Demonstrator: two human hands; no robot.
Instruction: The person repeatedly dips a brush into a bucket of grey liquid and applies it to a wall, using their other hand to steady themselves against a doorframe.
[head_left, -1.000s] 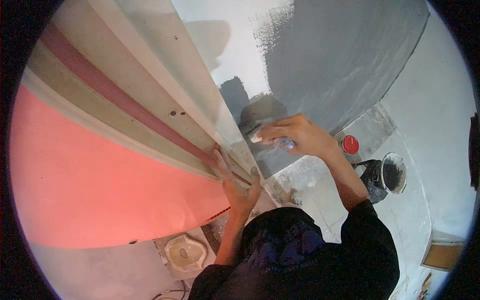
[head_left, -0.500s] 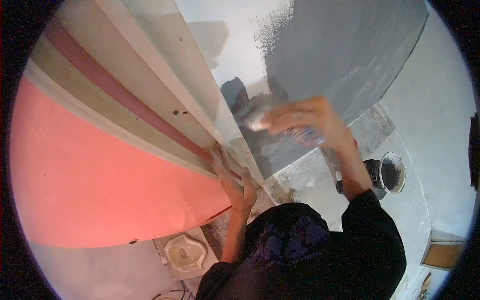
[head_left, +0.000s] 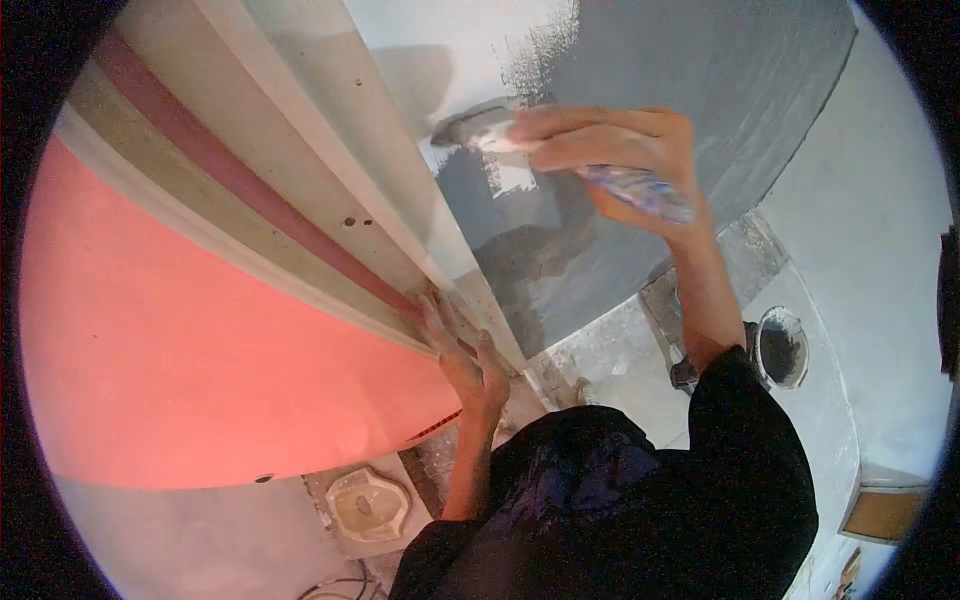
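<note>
A wide paintbrush [head_left: 490,138] with dark, wet bristles is held in my right hand [head_left: 625,150], the fingers closed around it. Beneath those fingers shows a blue-and-white patterned piece [head_left: 640,190]. The bristles press on the wall [head_left: 700,100] close to the door frame, where grey paint meets a white patch. Lower down, my left hand [head_left: 468,365] rests against the pale door frame [head_left: 330,180], fingers stretched along it and thumb apart.
A bucket [head_left: 783,345] with grey material stands on the floor to the right. To the left is a pink door panel [head_left: 200,350], and a squat toilet [head_left: 368,505] lies below it. A pale ledge [head_left: 610,345] runs along the wall's foot.
My right hand has moved up the wall with the paintbrush, and grey paint now covers more of the strip beside the frame. My left hand stays on the frame.
</note>
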